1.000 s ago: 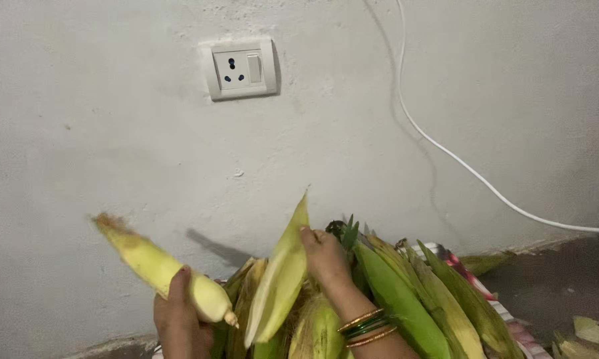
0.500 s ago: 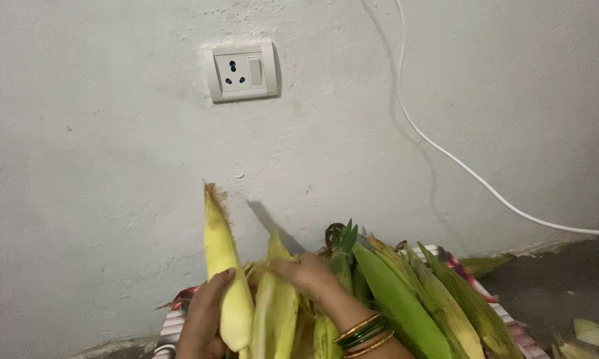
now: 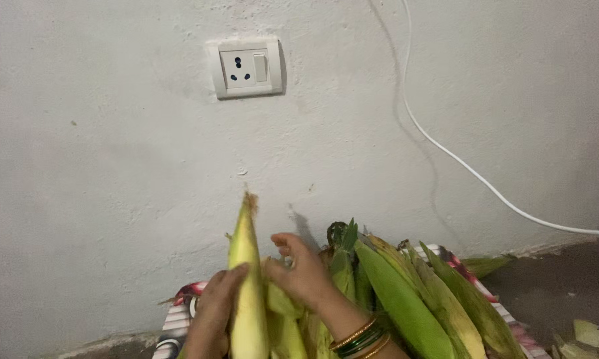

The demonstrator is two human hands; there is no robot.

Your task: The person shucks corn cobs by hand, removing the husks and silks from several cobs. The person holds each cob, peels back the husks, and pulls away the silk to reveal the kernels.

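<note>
Left hand [image 3: 214,316] clamped round upright corn cob [image 3: 246,292], pale husk on; right hand [image 3: 299,269] just beside, fingers curled on husk leaves [image 3: 281,307]; pile of unhusked corn [image 3: 406,299] right, against wall [image 3: 113,166].

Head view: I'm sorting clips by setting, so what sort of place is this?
Probably a room in a home, with the work done low by the floor. A painted plaster wall carries a white socket-and-switch plate and a loose white cable, and green-husked corn ears are heaped at its foot.
</note>
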